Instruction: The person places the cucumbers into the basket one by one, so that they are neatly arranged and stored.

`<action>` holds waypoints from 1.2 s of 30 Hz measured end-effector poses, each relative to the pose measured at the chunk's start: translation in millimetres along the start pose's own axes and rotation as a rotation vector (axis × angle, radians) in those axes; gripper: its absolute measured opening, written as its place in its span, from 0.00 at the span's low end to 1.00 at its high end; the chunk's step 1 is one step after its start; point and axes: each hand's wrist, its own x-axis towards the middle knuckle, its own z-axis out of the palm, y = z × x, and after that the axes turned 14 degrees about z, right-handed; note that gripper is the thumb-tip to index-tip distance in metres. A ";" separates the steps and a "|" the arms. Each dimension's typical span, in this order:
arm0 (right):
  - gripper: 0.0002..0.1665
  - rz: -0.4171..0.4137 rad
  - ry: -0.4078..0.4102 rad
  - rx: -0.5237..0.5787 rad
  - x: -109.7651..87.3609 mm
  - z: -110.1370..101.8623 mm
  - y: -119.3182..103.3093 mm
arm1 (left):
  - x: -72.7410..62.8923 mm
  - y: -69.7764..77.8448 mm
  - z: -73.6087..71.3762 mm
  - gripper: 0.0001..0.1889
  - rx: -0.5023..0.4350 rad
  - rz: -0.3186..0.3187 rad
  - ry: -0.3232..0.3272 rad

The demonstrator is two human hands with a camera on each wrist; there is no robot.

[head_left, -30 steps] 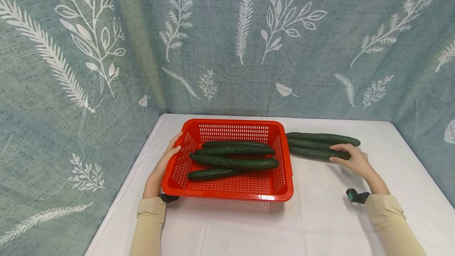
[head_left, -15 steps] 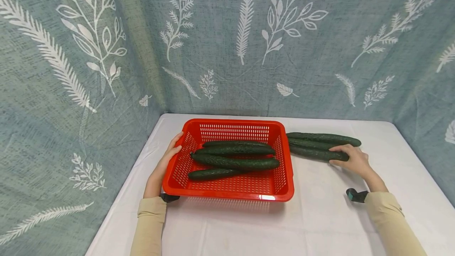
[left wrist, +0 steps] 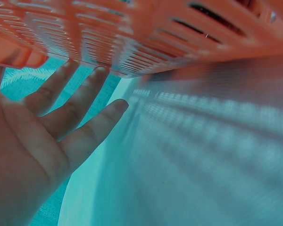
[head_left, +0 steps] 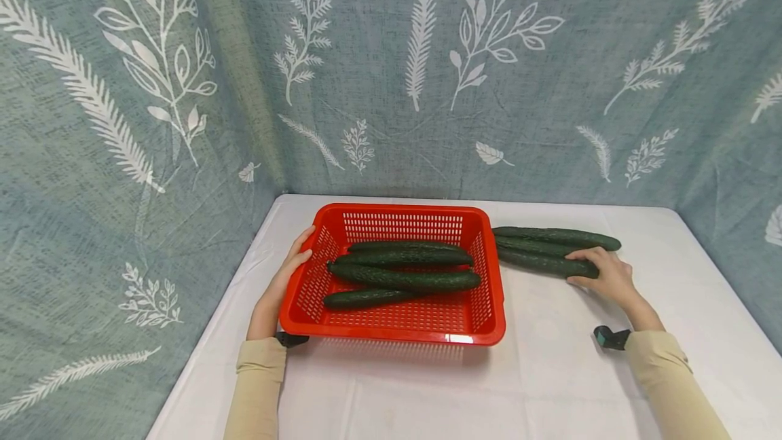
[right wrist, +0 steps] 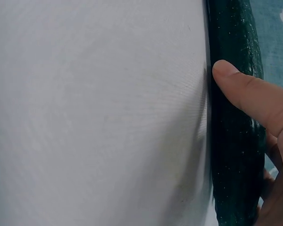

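Note:
Near the middle of the table stands a red plastic basket with slotted walls. My left hand is at its left side; in the left wrist view the fingers reach out fairly straight, two tips against the slotted wall. Several dark green cucumbers lie lengthwise inside. Right of the basket, three more lie side by side. My right hand grips the right end of the nearest cucumber, which rests on the table. In the right wrist view, the thumb presses its near side, with fingers behind.
The other two loose cucumbers lie just behind the gripped one, their left ends close to the basket's right wall. White cloth covers the table. A blue-green curtain with white leaf patterns hangs behind and along both sides.
The right thumb and fingers have come in slightly around the nearest cucumber's end. The left hand, the basket and the other cucumbers stay in place.

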 end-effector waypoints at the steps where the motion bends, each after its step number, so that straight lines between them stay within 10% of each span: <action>1: 0.25 0.000 0.002 0.003 -0.3 0.1 0.0 | 0.1 0.1 0.0 0.30 0.006 0.000 0.001; 36: 0.25 -0.088 0.080 -0.062 -18.1 -7.4 -4.8 | -1.3 -1.5 -1.4 0.30 -0.007 -0.010 -0.009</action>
